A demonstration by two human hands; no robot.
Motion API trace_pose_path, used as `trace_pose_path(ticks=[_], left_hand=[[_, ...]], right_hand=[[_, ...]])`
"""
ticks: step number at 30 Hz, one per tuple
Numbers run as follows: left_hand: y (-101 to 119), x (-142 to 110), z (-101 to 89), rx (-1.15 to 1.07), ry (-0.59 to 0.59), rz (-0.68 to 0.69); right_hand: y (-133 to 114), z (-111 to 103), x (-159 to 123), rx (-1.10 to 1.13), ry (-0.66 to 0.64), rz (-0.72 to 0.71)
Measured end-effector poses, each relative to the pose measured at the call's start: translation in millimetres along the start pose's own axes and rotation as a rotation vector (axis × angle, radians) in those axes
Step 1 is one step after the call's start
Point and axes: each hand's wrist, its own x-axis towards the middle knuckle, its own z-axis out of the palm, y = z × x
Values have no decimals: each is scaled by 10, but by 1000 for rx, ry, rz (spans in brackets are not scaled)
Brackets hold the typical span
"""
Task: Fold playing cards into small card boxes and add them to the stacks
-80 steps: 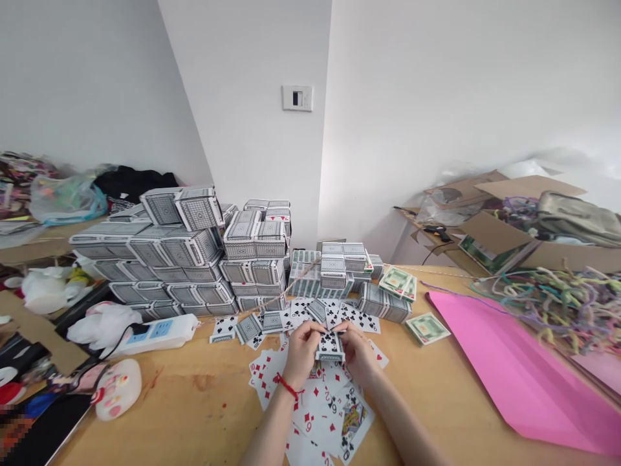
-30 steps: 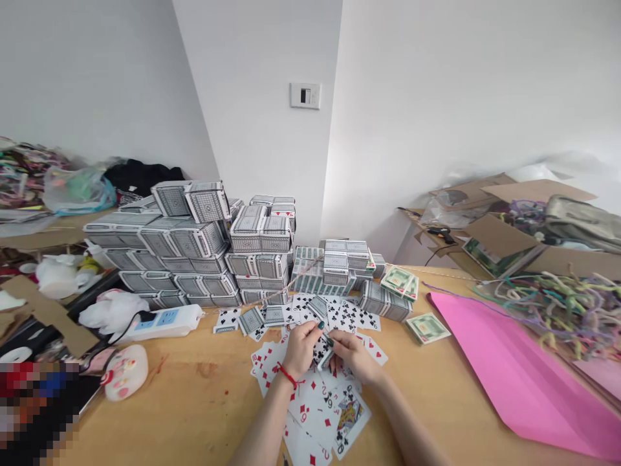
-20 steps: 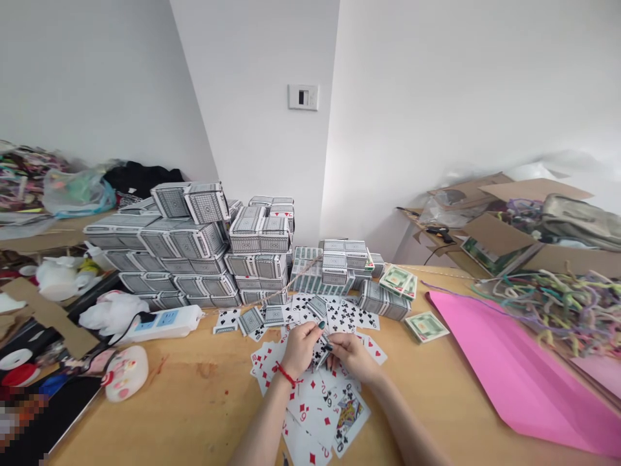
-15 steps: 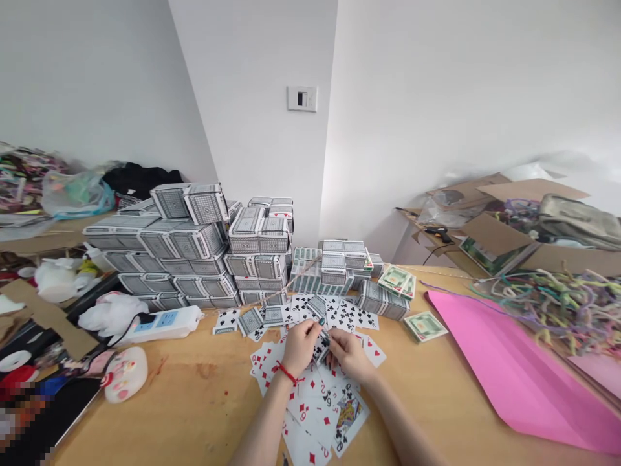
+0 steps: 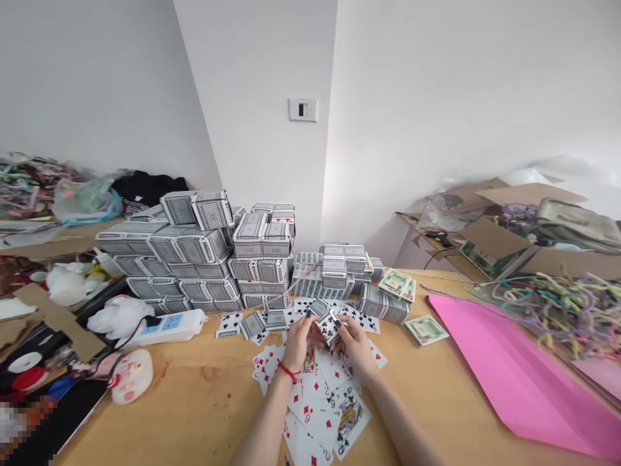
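Note:
A folded black-suit playing card (image 5: 330, 329) is pinched in my right hand (image 5: 355, 346), tilted above the loose cards. My left hand (image 5: 297, 344), with dark nails and a red string bracelet (image 5: 288, 372), is closed at the card's left edge; its thumb points up and its fingertips are partly hidden. Under both hands lie face-up playing cards (image 5: 306, 414), many of them diamonds, with a queen of clubs (image 5: 350, 419) at the right. Just beyond my hands are several folded cards, among them a grey-backed one (image 5: 252, 325), and a row of black-suit cards (image 5: 369, 320).
Stacked blocks of folded cards (image 5: 194, 249) line the back left, with lower blocks (image 5: 334, 272) at centre. Green card boxes (image 5: 427, 329) and a pink sheet (image 5: 504, 369) lie right, near tangled yarn (image 5: 557, 310). A power strip (image 5: 169, 327) and white squishy toy (image 5: 130, 377) sit left.
The folded card has risen slightly and turned, showing more of its face. My right hand has shifted up with it, and my left thumb has moved a little left. The view has tilted slightly.

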Motion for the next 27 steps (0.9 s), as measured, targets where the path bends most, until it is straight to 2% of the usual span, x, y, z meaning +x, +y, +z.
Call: trace_pose_path(ticks=[6,12,27], left_hand=[[-3,43,-22,-38,-86,-15],[25,65,9,-20,-87,-7],[48,96,31,83,-97,2]], right_hand=[[-15,-19,23,193,9,22],[26,-45,78,254,16,54],[-38,-108,93,182,-20,82]])
